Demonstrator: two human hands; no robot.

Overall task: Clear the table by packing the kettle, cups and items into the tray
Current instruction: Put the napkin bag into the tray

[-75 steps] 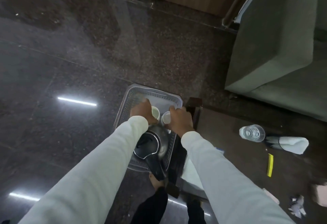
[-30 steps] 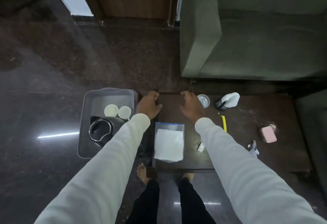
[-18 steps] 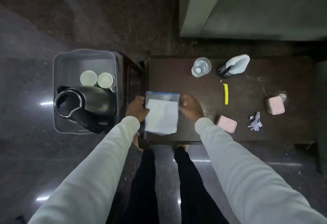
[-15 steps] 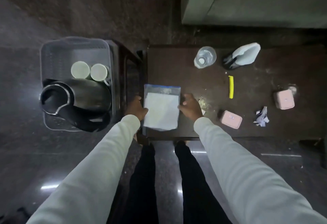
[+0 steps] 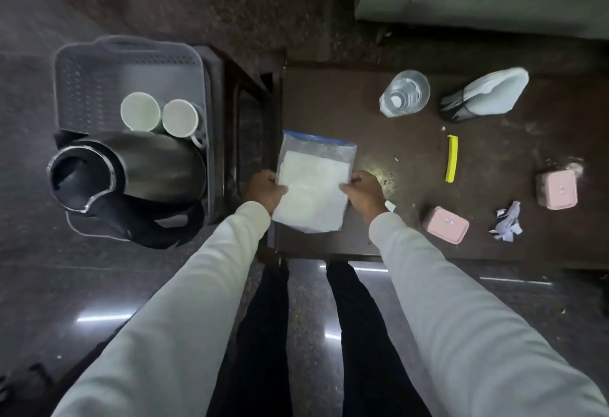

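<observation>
Both hands have come off the far edge of the worktop and dropped to the clear bag near its front left corner. My left hand pinches the bag's left edge, and my right hand pinches the right edge, each with fingers curled onto the plastic.

Left of the worktop, the tray already holds the kettle and two cups.

I judge the bag light and floppy, its white powdery filling free to slump, and the plastic slick. Gripping both side edges low, as now, should keep it level; I cannot tell whether the blue strip along the top is fully sealed, so I would keep that end up. A bottle, a yellow clip, two pink boxes and crumpled paper remain on the worktop.
</observation>
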